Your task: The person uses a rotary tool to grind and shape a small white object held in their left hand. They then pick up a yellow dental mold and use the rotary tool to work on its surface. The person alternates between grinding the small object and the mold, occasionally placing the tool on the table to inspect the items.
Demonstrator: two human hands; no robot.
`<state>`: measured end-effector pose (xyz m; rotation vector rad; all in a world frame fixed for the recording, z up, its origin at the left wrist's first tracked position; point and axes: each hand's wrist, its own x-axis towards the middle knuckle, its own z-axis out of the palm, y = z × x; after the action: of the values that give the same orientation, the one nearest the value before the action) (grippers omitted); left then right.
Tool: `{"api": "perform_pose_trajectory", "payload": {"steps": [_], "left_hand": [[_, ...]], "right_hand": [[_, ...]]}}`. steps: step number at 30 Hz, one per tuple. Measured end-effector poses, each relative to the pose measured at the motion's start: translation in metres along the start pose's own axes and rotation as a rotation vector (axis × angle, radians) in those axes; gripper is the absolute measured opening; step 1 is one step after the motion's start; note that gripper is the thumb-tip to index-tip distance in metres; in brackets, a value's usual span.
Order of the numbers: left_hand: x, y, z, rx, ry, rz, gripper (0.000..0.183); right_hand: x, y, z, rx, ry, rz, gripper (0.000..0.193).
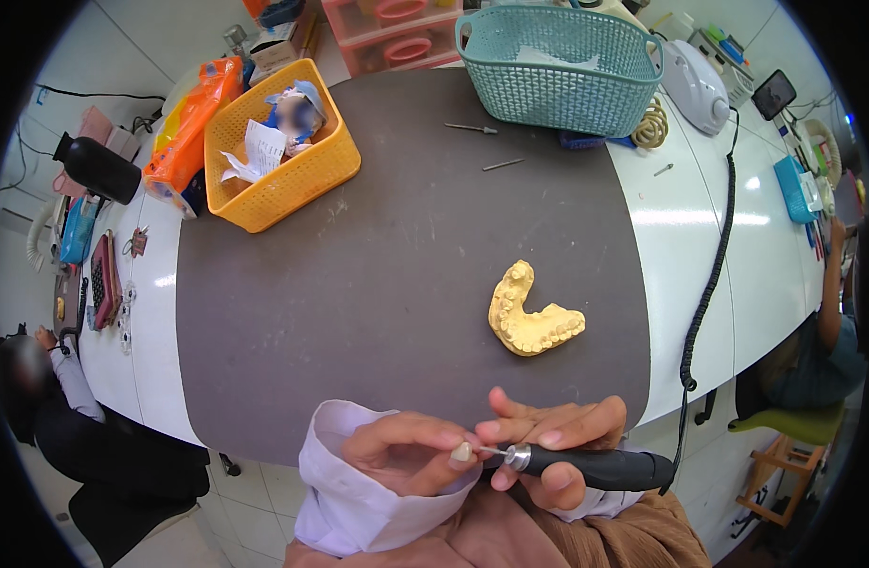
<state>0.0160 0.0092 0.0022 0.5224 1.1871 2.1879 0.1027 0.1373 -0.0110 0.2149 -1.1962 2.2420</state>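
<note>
Between the fingertips of my left hand (411, 450) is a small off-white dental crown (462, 452). My right hand (562, 440) grips a black rotary handpiece (595, 470) with a silver collar, its thin bur pointing left at the crown. The bur tip is at or very near the crown; whether it touches, I cannot tell. Both hands are held close together at the near edge of the grey mat (359, 322). Beyond my right hand, a yellow plaster dental model (534, 327) lies on the mat with its row of teeth showing.
A yellow basket (283, 194) with papers stands far left, a teal basket (558, 85) far right. Two loose burs (503, 165) lie between them. The handpiece's coiled black cord (714, 275) runs along the right to a white control unit (695, 85). Other people sit at both sides.
</note>
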Motion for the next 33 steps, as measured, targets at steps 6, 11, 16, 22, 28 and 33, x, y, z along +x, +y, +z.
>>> {"api": "perform_pose_trajectory", "payload": {"steps": [6,11,16,22,28,33], "left_hand": [[0.0,-0.01,0.003,-0.179,0.015,-0.006,0.017],[0.0,-0.013,0.004,-0.202,0.003,-0.008,0.019],[0.0,-0.012,0.005,-0.214,0.01,-0.008,0.02],[0.0,-0.011,0.007,-0.218,0.021,0.003,0.02],[0.001,-0.011,0.005,-0.194,0.009,0.003,0.019],[0.001,-0.01,0.007,-0.219,0.012,0.004,0.018]], "right_hand": [[-0.002,0.003,-0.001,-0.059,-0.026,-0.033,0.034],[-0.002,0.003,-0.001,-0.124,-0.009,-0.044,0.034],[-0.002,0.0,-0.001,-0.118,-0.028,-0.03,0.031],[-0.003,0.002,0.005,-0.105,0.022,-0.034,0.031],[-0.002,-0.004,-0.002,-0.111,-0.051,0.015,0.034],[-0.003,0.005,0.001,-0.057,0.0,-0.041,0.035]]}}
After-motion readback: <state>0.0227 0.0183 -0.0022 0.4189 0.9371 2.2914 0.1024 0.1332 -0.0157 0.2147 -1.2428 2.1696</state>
